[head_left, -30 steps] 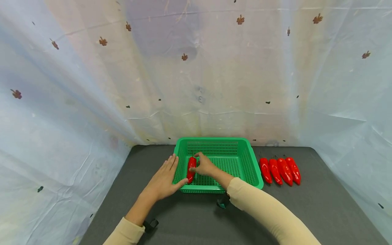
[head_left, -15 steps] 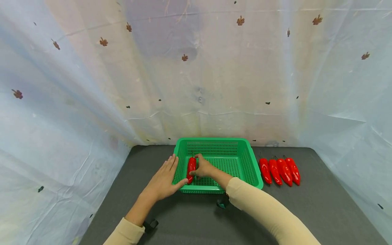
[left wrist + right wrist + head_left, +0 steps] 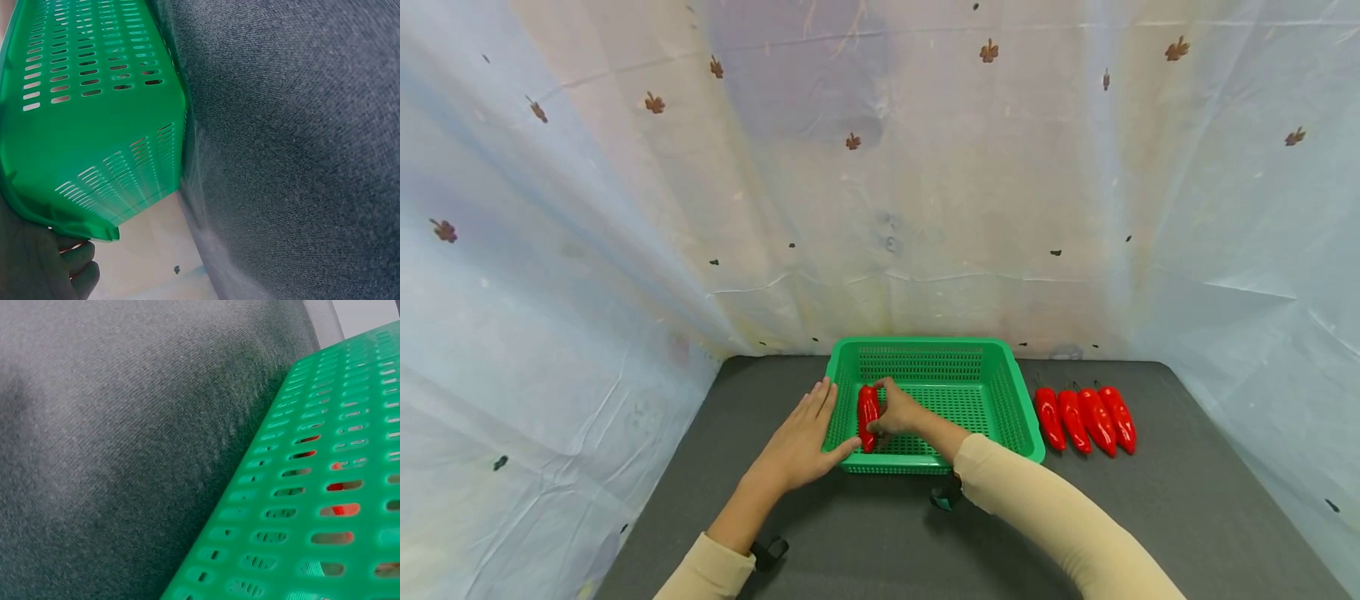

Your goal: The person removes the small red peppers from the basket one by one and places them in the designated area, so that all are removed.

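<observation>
A red chili pepper lies lengthwise inside the green basket, near its left wall. My right hand reaches into the basket from the right. Its thumb and index finger are spread apart along the pepper's right edge, touching or almost touching it. My left hand rests along the basket's left rim with its fingers extended and the thumb toward the front corner. In the left wrist view, fingertips show beside the basket rim. Red shows through the slots of the basket wall in the right wrist view; the right hand is hidden there.
Several more red chili peppers lie side by side on the dark grey table, right of the basket. A pale plastic sheet with brown leaf shapes hangs behind the table and at its sides.
The pepper in the basket has turned slightly, and its near end has shifted a little right. My right thumb has slid off its top to its right edge. The left hand stays still.
</observation>
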{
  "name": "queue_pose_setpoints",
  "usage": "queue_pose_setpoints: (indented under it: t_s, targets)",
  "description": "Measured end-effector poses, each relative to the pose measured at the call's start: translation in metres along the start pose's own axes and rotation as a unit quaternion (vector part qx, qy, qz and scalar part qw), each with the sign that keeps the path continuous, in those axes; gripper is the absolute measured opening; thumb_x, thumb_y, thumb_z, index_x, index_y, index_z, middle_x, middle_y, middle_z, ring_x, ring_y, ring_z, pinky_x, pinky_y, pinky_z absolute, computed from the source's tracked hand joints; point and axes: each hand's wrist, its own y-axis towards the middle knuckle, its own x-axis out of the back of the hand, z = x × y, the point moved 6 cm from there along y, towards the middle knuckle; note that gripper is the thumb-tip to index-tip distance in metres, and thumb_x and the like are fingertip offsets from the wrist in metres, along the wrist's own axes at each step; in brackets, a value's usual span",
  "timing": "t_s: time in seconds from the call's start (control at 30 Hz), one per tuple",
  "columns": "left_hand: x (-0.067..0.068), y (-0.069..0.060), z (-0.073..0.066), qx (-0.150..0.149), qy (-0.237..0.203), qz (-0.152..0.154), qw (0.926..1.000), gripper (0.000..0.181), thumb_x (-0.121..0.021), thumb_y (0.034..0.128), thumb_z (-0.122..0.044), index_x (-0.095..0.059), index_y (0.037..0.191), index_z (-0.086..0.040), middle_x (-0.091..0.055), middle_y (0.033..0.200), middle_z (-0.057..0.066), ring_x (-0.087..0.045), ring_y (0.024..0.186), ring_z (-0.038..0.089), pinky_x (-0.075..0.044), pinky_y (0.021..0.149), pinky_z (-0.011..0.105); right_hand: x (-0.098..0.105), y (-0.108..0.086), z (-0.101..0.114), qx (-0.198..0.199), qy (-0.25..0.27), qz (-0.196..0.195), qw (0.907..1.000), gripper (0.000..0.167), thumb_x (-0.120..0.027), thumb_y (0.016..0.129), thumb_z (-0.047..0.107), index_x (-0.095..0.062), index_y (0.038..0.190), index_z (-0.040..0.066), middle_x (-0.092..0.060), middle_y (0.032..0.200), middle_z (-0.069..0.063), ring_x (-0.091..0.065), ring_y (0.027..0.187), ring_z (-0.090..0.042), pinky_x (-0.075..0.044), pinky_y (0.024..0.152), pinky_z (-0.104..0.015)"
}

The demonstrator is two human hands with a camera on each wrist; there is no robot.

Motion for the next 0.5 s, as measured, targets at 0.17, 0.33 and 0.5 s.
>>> queue_pose_setpoints:
  t_s: [0.17,0.33,0.5]
  targets:
    - [0.0,0.0001,-0.0002,-0.001,0.001,0.002,1.0,0.105,-0.047,0.1048,-0.074,-0.011,0.171,0.0,-0.006,0.179,0.019,-0.01,0.166,0.034,-0.016,0.134,0.053,-0.0014,0.0007,-0.0009,-0.006,0.032,0.008,0.9994,0.09,-0.073,0.093,-0.017,-0.024,0.165,0.005,-0.059,0.116,-0.032,-0.073,0.091,-0.045,-0.067,0.069,-0.053]
    - [0.0002,-0.0005,0.0,-0.001,-0.002,0.001,1.0,0.105,-0.046,0.1045,-0.074,-0.012,0.171,0.0,-0.006,0.179,0.019,-0.009,0.166,0.035,-0.015,0.134,0.053,-0.0002,0.0006,-0.0003,0.002,0.005,0.007,1.0,0.088,-0.074,0.092,-0.017,-0.028,0.164,0.005,-0.062,0.107,-0.025,-0.074,0.092,-0.041,-0.068,0.072,-0.052]
    - [0.0003,-0.0008,0.0,0.001,-0.006,0.006,1.0,0.105,-0.047,0.1047,-0.073,-0.012,0.171,-0.001,-0.004,0.179,0.018,-0.009,0.166,0.035,-0.015,0.134,0.052,-0.0003,0.001,-0.0004,0.002,-0.018,0.007,0.9998,0.086,-0.075,0.092,-0.015,-0.032,0.164,0.004,-0.064,0.101,-0.021,-0.073,0.089,-0.036,-0.068,0.074,-0.051]
